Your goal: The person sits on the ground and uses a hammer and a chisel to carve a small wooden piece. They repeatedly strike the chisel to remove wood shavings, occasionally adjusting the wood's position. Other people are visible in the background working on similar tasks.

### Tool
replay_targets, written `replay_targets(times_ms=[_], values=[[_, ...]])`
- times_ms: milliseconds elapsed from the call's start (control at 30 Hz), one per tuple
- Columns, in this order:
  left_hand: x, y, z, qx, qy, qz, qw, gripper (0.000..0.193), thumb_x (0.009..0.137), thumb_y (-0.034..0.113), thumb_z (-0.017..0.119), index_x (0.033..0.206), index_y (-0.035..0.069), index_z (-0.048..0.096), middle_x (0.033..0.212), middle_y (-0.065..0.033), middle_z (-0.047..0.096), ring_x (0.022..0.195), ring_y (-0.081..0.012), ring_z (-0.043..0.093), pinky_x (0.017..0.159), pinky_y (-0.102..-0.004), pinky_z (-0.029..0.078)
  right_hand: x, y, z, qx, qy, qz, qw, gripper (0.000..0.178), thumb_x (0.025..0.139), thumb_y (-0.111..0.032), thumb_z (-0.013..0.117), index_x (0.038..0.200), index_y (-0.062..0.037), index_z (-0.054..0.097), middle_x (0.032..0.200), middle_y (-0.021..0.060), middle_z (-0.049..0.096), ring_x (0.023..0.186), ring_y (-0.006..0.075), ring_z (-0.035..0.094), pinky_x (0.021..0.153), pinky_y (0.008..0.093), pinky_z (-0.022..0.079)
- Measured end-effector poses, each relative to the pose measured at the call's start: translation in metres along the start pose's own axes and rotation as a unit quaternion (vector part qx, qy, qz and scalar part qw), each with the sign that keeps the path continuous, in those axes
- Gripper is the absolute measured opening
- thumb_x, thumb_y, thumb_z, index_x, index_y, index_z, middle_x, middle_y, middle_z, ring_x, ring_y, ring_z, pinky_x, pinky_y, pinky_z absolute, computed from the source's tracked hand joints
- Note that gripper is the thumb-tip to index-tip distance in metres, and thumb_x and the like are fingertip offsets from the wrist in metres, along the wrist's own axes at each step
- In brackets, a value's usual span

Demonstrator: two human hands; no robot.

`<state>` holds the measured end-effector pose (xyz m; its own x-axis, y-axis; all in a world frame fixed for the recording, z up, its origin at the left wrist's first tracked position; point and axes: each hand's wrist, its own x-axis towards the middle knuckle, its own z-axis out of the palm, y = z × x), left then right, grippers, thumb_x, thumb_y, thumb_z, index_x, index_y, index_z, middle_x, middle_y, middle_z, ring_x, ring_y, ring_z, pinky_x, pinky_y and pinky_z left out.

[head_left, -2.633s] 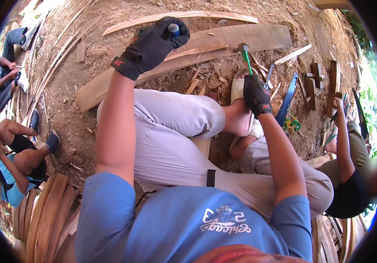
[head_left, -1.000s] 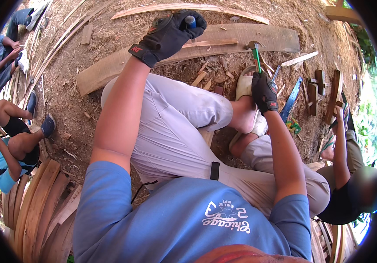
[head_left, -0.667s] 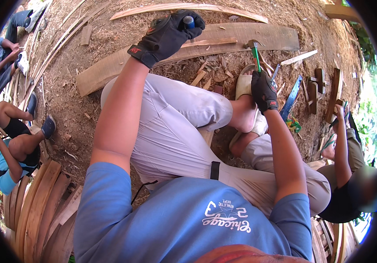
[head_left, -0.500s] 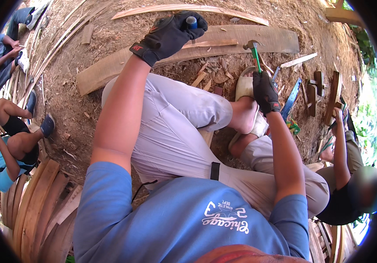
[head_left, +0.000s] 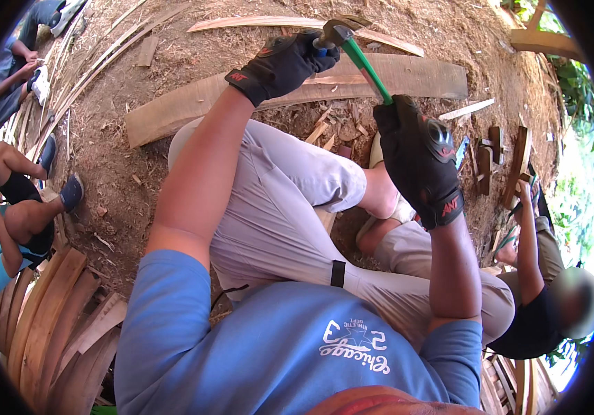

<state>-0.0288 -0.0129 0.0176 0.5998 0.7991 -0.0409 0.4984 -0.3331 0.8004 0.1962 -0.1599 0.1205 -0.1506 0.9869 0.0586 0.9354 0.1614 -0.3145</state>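
My gloved left hand (head_left: 286, 66) is closed around an upright tool that looks like a chisel (head_left: 321, 50); its blade is hidden. That hand is over a long curved plank (head_left: 186, 111) lying on the ground. My gloved right hand (head_left: 418, 155) grips the green handle of a claw hammer (head_left: 367, 69). The hammer's dark head is at the top of the chisel, touching it or very near. A thin wood strip (head_left: 344, 80) lies along the plank.
Wood chips (head_left: 321, 128) litter the dirt by my sandalled feet. Wooden hand planes (head_left: 518, 166) lie to the right, near a crouching person (head_left: 535, 277). Two people sit at the left, one beside stacked curved boards (head_left: 48, 325). Long strips (head_left: 103, 59) lie at the far left.
My right hand has brought the hammer up and leftward from beside my foot to the chisel's top. My left hand has shifted slightly right and nearer, still holding the chisel.
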Motion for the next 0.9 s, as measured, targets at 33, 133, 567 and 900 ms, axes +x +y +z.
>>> replay_targets(times_ms=[33,133,567,900], values=[[-0.003,-0.022,0.007,-0.039,0.015,-0.002,0.999,0.020,0.106,0.013,0.061,0.124,0.006,0.064,0.112,-0.0038,0.072,0.101,-0.0146,0.067,0.094,-0.0331,0.056,0.004,-0.008,-0.005,-0.017,0.003,-0.022,1.000,0.018,0.101,-0.018,0.065,0.114,-0.0050,0.067,0.087,0.0185,0.069,0.073,0.0356,0.069,0.062,0.0458,0.052],[-0.006,-0.038,0.016,-0.087,0.028,0.018,0.996,0.021,0.105,0.009,0.060,0.126,0.007,0.063,0.116,-0.0028,0.070,0.103,-0.0149,0.067,0.096,-0.0326,0.056,0.002,-0.025,-0.027,-0.008,0.029,-0.047,0.998,0.020,0.101,-0.016,0.065,0.117,-0.0042,0.067,0.095,0.0187,0.070,0.080,0.0348,0.070,0.067,0.0453,0.053],[-0.008,-0.042,0.020,-0.112,0.017,0.008,0.994,0.021,0.105,0.018,0.063,0.122,0.007,0.066,0.115,-0.0049,0.074,0.105,-0.0170,0.069,0.096,-0.0336,0.056,0.001,-0.044,-0.042,0.067,0.033,0.006,0.997,0.021,0.102,-0.020,0.065,0.114,-0.0023,0.065,0.085,0.0202,0.069,0.072,0.0397,0.068,0.060,0.0472,0.050],[-0.006,-0.029,0.011,-0.077,0.029,-0.009,0.997,0.023,0.103,0.020,0.067,0.122,0.008,0.070,0.113,-0.0037,0.074,0.102,-0.0143,0.066,0.095,-0.0307,0.054,0.006,0.022,0.031,0.038,-0.060,0.047,0.996,0.026,0.107,-0.026,0.053,0.095,-0.0045,0.061,0.079,0.0224,0.064,0.075,0.0450,0.064,0.064,0.0534,0.046]])
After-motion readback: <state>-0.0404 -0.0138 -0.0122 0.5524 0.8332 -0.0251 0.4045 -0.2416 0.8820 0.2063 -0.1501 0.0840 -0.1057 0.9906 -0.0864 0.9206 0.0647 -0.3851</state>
